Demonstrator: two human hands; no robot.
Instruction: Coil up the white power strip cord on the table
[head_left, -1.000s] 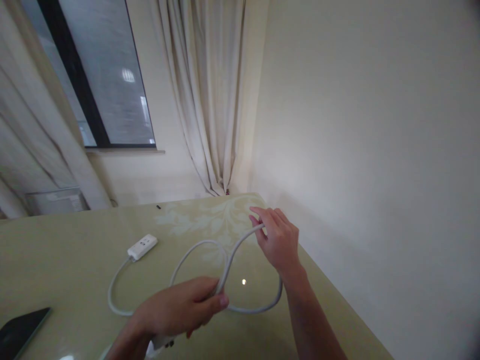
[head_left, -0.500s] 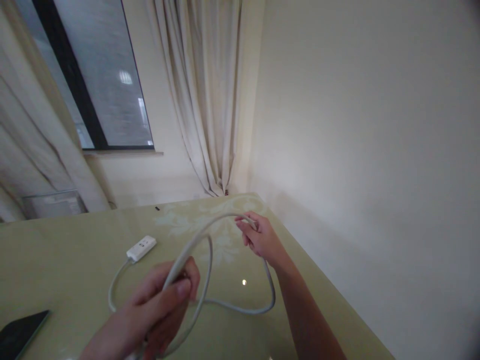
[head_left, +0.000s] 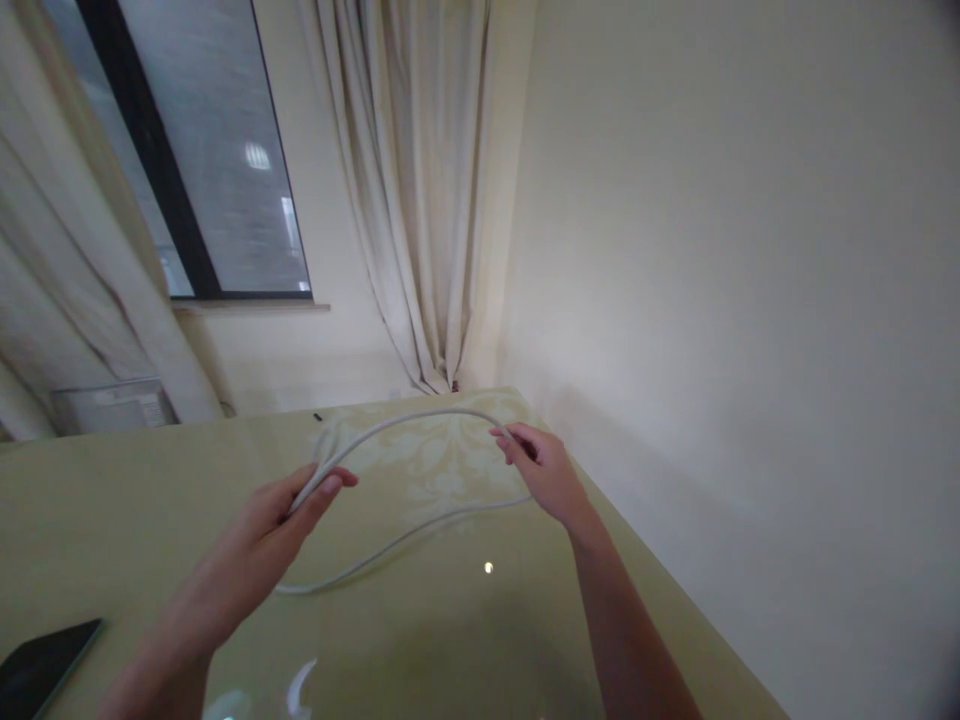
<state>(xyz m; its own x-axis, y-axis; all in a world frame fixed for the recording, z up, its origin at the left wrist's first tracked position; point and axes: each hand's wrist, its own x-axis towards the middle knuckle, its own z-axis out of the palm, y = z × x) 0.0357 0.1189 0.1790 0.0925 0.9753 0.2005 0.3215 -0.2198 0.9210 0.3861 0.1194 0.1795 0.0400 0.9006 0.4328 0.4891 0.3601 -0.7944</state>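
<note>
A pale cable (head_left: 450,411) arches between my two hands above the green tabletop. My left hand (head_left: 259,535) is closed on one stretch of it, thumb along the top. On the other side, my right hand (head_left: 547,475) pinches the cable near the table's right edge. From the right hand a second run of the cable curves back below the arch, over the tabletop toward my left wrist. The cable's ends cannot be seen, and no socket block shows.
The glossy green table (head_left: 420,640) meets a plain wall (head_left: 712,300) on the right. A dark flat object (head_left: 49,660) lies at the lower left. A tiny dark item (head_left: 317,417) rests by the far edge. Curtains (head_left: 420,200) and a window (head_left: 217,150) stand behind.
My left hand has moved up and away from me, widening the cable's arch. The small loop by it has opened out. The white socket block on the left has gone from sight.
</note>
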